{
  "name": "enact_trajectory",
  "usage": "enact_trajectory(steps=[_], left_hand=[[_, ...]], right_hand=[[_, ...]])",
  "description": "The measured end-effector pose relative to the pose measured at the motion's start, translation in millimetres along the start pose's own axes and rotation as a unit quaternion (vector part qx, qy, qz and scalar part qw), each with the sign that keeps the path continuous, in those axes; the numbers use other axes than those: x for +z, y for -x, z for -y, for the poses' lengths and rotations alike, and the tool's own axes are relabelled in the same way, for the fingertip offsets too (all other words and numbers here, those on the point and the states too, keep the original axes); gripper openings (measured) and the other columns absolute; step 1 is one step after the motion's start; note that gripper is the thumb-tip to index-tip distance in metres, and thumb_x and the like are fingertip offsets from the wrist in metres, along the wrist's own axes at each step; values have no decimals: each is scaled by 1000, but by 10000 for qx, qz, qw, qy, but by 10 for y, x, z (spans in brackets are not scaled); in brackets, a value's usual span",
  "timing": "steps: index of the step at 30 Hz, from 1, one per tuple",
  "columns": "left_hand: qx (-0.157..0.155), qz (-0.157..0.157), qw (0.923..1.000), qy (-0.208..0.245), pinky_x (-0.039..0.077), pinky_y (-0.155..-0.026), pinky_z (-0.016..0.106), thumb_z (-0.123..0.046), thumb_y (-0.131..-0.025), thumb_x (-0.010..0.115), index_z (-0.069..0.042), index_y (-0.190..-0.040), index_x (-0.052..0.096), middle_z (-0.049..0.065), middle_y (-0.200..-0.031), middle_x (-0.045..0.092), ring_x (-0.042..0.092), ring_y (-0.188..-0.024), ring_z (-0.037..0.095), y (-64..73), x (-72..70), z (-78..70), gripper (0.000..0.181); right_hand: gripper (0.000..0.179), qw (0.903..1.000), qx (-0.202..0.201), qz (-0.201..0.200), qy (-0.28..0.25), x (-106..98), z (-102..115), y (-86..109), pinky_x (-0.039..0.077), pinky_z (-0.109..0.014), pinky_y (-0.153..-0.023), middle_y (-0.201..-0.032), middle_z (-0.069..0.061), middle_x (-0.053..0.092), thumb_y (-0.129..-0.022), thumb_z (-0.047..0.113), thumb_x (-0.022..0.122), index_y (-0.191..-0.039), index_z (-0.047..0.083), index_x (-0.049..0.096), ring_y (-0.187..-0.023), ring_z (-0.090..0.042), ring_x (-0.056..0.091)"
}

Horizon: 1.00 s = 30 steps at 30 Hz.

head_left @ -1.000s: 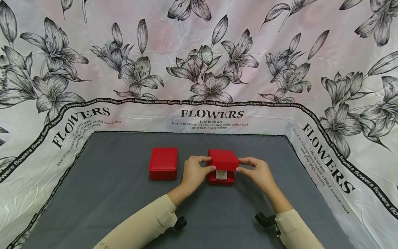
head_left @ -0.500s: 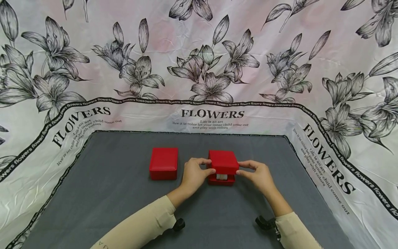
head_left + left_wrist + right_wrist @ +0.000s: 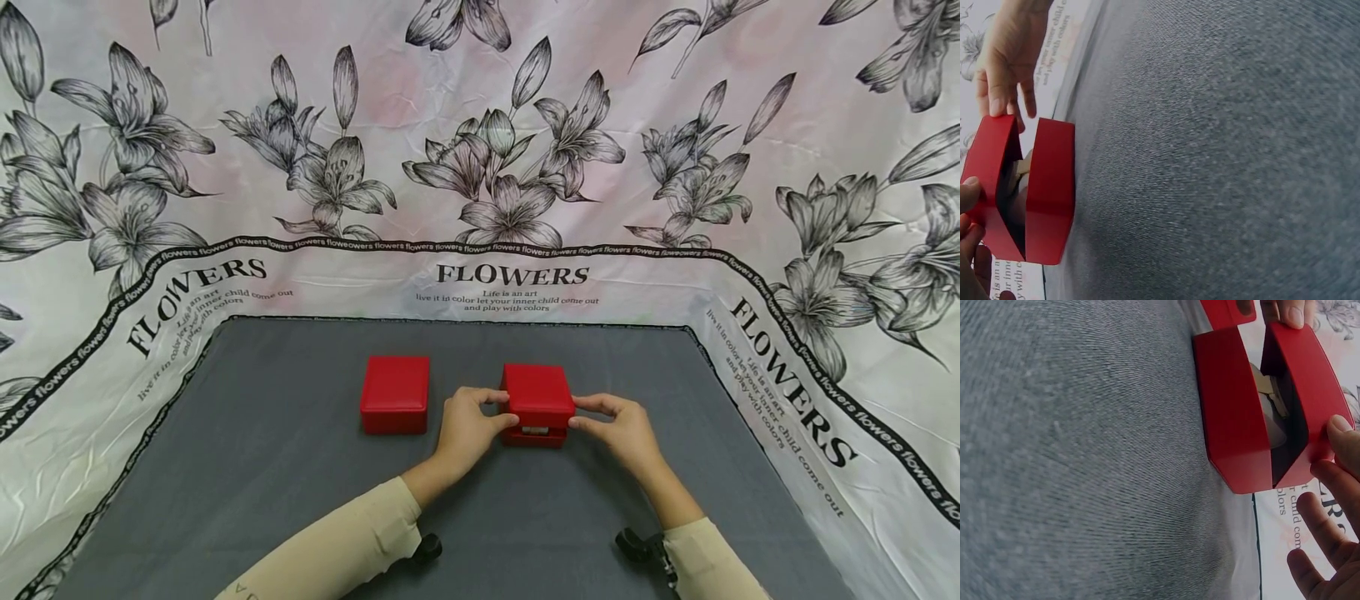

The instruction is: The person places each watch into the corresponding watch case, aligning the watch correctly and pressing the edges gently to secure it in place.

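A red watch box stands on the grey cloth, its lid [image 3: 536, 393] tilted partway down over the base [image 3: 534, 439]. My left hand [image 3: 463, 429] pinches the lid's left side between thumb and fingers. On the opposite side, my right hand [image 3: 624, 429] grips the lid in the same way; its other fingers spread apart in the right wrist view. Through the narrowing gap I see a watch [image 3: 1270, 394] with a gold-toned band on a pale cushion. The lid hides most of the watch.
A second red box [image 3: 394, 396], fully closed, sits left of the watch box on the grey cloth [image 3: 300, 450]. Behind rises a white flower-printed cloth [image 3: 510, 287] with black lettering. Dark wrist straps [image 3: 641, 546] show at the sleeves.
Both hands have lowered the lid toward the base. The gap at the front has narrowed, and the watch, plainly visible at first, is now mostly covered. The second box has stayed put.
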<state>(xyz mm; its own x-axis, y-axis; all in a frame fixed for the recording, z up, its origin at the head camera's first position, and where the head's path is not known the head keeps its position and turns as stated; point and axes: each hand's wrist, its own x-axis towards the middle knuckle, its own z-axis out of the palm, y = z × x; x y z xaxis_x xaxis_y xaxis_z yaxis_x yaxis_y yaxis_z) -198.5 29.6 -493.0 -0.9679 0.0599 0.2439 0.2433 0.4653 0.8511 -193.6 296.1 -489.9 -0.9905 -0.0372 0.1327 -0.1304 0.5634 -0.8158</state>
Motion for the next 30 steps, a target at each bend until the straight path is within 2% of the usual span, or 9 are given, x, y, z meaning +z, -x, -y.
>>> enact_trajectory(steps=[5, 16, 23, 30], left_hand=[[-41, 10, 10000, 56, 50, -100, 43, -23, -80, 90, -17, -109, 82, -5, -113, 76, 64, -118, 20, 18, 10, 35, 31], [53, 17, 10000, -24, 49, -99, 43, -22, -78, 91, -18, -103, 83, -11, -107, 77, 63, -111, 18, 37, 46, 92, 27], [135, -80, 9999, -74, 43, -104, 46, -20, -76, 92, -17, -102, 83, -8, -105, 78, 63, -108, 19, 8, 80, 131, 27], [164, -149, 9996, -154, 44, -103, 46, -20, -76, 92, -18, -101, 83, -7, -104, 79, 64, -107, 19, -35, 88, 140, 27]], right_hand=[[42, 10000, 7, 30, -3, 18, -23, 16, 46, -56, -105, -120, -4, 76, -80, 27, 89, -118, 13, 78, -124, -30, 63], [39, 9999, -83, 56, -55, 50, -105, 24, 50, -52, -101, -121, 0, 75, -80, 25, 89, -116, 15, 78, -122, -26, 65], [38, 9998, -152, 19, -84, 72, -114, -10, 51, -50, -100, -120, 0, 76, -80, 22, 89, -116, 13, 78, -120, -24, 66], [37, 10000, -93, 21, 8, 78, -102, -43, 51, -37, -97, -121, 3, 75, -81, 22, 88, -116, 15, 78, -120, -20, 66]])
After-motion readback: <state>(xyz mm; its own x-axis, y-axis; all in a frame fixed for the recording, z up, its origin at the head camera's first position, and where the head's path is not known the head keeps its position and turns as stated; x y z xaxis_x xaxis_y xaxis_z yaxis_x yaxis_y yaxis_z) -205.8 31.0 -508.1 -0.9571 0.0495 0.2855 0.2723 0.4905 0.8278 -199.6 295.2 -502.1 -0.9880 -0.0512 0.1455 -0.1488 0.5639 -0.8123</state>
